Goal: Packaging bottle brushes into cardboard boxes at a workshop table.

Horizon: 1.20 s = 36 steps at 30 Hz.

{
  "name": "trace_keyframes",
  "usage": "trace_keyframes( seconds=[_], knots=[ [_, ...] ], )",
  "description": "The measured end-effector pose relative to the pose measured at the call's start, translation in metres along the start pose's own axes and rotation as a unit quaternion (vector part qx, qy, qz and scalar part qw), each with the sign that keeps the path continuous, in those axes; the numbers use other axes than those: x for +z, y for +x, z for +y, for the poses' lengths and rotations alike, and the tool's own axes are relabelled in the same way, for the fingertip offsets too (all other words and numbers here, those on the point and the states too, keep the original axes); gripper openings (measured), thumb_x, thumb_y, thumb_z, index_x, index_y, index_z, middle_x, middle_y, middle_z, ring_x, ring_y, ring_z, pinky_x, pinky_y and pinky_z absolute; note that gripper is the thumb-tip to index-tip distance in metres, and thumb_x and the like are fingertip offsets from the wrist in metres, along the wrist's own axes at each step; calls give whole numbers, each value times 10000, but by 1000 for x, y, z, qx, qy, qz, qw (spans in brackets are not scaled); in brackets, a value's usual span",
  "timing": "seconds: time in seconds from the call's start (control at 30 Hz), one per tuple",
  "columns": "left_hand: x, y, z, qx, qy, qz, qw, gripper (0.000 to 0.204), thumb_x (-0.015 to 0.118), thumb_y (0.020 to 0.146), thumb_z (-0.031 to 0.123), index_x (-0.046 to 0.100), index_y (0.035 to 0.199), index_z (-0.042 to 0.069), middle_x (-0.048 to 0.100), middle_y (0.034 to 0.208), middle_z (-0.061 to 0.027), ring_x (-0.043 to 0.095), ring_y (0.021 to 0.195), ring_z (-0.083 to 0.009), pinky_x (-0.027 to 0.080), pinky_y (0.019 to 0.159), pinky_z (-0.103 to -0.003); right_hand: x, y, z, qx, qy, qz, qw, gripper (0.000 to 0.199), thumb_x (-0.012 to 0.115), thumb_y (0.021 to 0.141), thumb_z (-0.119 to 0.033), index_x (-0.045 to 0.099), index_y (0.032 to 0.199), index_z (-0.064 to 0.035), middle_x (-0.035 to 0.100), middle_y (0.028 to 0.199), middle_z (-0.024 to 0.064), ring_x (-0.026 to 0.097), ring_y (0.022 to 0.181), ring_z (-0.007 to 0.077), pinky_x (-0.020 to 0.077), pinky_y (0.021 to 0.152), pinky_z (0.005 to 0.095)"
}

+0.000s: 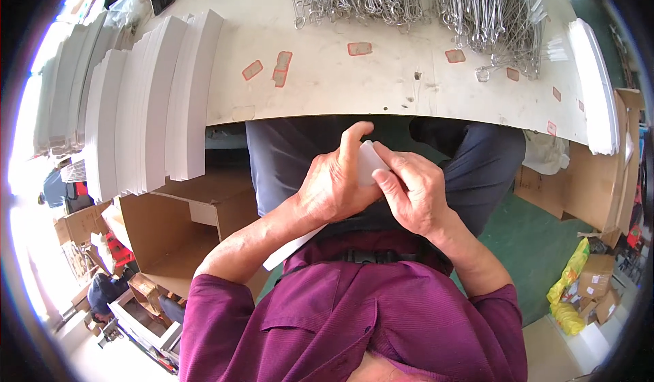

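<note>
Over my lap, both hands are on a long, narrow white carton (370, 163). Its upper end shows between my fingers, and a white strip that looks like its other end comes out below my left forearm. My left hand (332, 181) is wrapped round the carton from the left, its index finger raised. From the right, my right hand (417, 188) pinches the carton's end between thumb and fingers. Most of the carton's middle is hidden behind my left hand and forearm.
Stacks of long white cartons (153, 103) stand at the table's left, with another stack (593, 86) at its right edge. Bundles of metal rods with looped ends (477, 14) lie along the back of the table (327, 86). Open cardboard boxes (153, 235) flank my legs.
</note>
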<state>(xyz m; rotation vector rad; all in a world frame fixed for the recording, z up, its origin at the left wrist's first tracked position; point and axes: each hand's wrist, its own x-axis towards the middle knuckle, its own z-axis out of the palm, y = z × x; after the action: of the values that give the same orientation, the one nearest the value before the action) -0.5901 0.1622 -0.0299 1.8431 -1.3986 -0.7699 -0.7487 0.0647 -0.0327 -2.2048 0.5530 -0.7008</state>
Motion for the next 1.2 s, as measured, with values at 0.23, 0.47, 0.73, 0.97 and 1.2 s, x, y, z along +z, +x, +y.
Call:
trace_keyframes(
  seconds=[0.23,0.47,0.73,0.97,1.2],
  knots=[
    [6,-1,-2,26,44,23,998,776,851,765,192,429,1389,3,721,942,-242,747,857,-421,627,695,-484,9,4,-5,224,226,0,948,142,733,965,-72,679,1056,24,766,882,122,722,783,107,579,677,266],
    [2,0,2,44,73,36,996,597,852,721,149,589,1235,-3,723,969,-229,743,866,-401,625,702,-462,2,6,7,328,328,-23,885,145,737,970,-89,656,1002,28,742,844,85,684,752,80,553,644,245],
    [2,-1,-7,96,89,34,991,734,914,700,272,538,1256,-25,689,906,-190,725,802,-365,607,652,-443,2,2,9,370,391,-44,841,135,715,985,-93,651,995,25,734,804,74,671,682,76,537,596,236],
    [1,0,-6,83,104,18,991,686,875,719,210,543,1272,-25,693,934,-192,727,820,-367,608,659,-444,17,-2,8,222,209,7,952,157,732,975,-109,651,990,25,744,815,83,681,691,77,545,601,241],
    [2,1,-1,65,102,21,992,642,845,715,147,571,1283,27,708,962,-195,735,822,-381,614,668,-460,15,-3,11,285,292,32,912,140,738,975,-119,672,965,3,721,774,40,636,608,69,499,551,225]
  ],
)
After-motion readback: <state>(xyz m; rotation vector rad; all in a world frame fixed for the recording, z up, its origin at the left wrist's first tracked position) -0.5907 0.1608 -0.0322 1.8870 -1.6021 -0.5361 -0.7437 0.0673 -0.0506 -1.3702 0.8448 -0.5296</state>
